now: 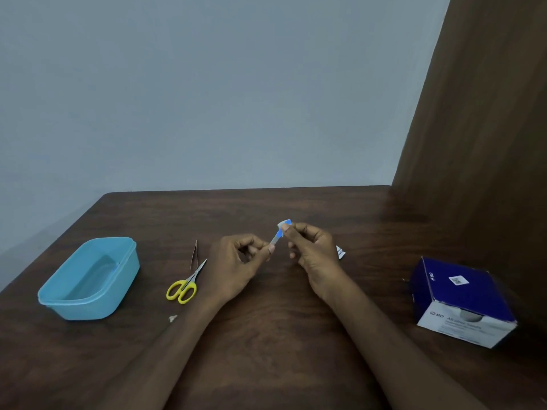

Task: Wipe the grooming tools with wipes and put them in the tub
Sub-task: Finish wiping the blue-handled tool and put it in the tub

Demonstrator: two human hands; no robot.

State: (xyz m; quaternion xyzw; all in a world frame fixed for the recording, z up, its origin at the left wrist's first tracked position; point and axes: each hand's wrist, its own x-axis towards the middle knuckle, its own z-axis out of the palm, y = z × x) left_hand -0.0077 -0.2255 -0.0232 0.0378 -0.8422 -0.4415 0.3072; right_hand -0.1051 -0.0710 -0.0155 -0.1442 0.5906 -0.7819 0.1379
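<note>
Opening a wipe packet above the tabletop, right of the scissors: left hand pinching its lower end, right hand pinching the top, probably tearing. Scissors and tweezers lying unwiped, right of the tub. Next: pulling the wipe free, picking up a tool.

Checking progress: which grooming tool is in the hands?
The small blue-tipped tool, pinched between left hand and right hand. Yellow-handled scissors and tweezers lie untouched on the table.
</note>
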